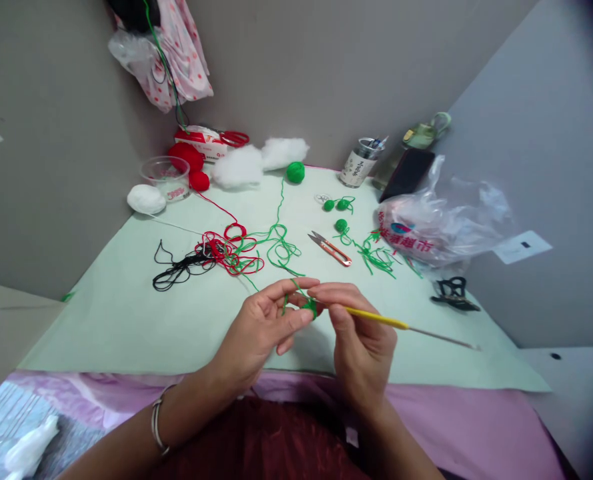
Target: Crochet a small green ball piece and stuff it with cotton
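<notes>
My left hand [271, 320] pinches a small green crochet piece [309, 305] between thumb and fingers, with green yarn running over the index finger. Gripped in my right hand [359, 333] is a crochet hook with a yellow handle [376, 317]; its near tip meets the green piece, and its bare metal end points out to the right. Both hands are together above the front of the table. A green strand leads from the left hand back to loose green yarn [283, 250] and a green yarn ball [295, 173].
Orange-handled thread snips [330, 249] lie beyond my hands. Tangled red yarn [233, 250] and black yarn [183, 270] are to the left, green scraps [376, 257] to the right. White stuffing [239, 167], a pen can [360, 163], a plastic bag [441, 220] and a black claw clip [455, 293] stand around.
</notes>
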Available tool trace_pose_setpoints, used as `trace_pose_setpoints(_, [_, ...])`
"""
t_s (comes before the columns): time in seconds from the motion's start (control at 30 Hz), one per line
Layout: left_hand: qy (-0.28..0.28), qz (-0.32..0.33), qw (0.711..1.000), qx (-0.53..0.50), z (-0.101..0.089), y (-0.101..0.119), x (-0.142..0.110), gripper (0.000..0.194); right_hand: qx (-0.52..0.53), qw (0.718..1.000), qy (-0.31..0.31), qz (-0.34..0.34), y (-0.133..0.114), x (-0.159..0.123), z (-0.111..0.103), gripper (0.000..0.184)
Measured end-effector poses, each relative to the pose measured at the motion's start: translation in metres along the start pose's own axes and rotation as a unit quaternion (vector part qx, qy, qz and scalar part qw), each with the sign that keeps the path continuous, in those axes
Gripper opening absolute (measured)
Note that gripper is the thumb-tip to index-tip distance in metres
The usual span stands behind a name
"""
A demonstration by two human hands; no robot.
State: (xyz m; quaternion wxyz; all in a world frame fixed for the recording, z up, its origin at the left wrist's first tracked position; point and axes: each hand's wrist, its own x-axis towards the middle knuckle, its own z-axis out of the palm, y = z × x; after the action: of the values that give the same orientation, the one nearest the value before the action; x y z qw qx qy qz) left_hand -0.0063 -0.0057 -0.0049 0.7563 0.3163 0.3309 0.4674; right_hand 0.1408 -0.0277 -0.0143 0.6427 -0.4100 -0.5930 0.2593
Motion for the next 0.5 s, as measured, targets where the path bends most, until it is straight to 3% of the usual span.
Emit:
trace_pose_setpoints(0.13, [0.022, 0.008, 1.000, -0.005, 0.001, -0.003, 0.001, 0.043, -0.105, 0.991, -0.027, -0.074, 0.006, -0.007, 0.000, 0.032])
trace_pose_setpoints(0.23, [-0.004, -0.042, 0.997, -0.058, -0.001, -0.002, 0.003, 0.041, -0.183, 0.973, -0.041, -0.135, 0.008, -0.009, -0.004, 0.037])
trace_pose_setpoints(0.3, [-0.013, -0.066, 0.994, -0.090, -0.003, 0.000, 0.006, 0.035, -0.156, 0.981, -0.017, -0.113, 0.007, -0.007, -0.006, 0.033])
trace_pose_setpoints(0.4, [0.006, -0.041, 0.995, -0.092, -0.004, 0.002, 0.007, 0.027, -0.026, 0.999, 0.034, -0.010, 0.004, 0.000, -0.007, 0.024])
trace_pose_setpoints(0.5, [0.014, -0.003, 0.999, -0.030, -0.002, 0.001, 0.006, 0.030, 0.026, 0.999, 0.019, 0.039, 0.002, 0.003, -0.005, 0.019])
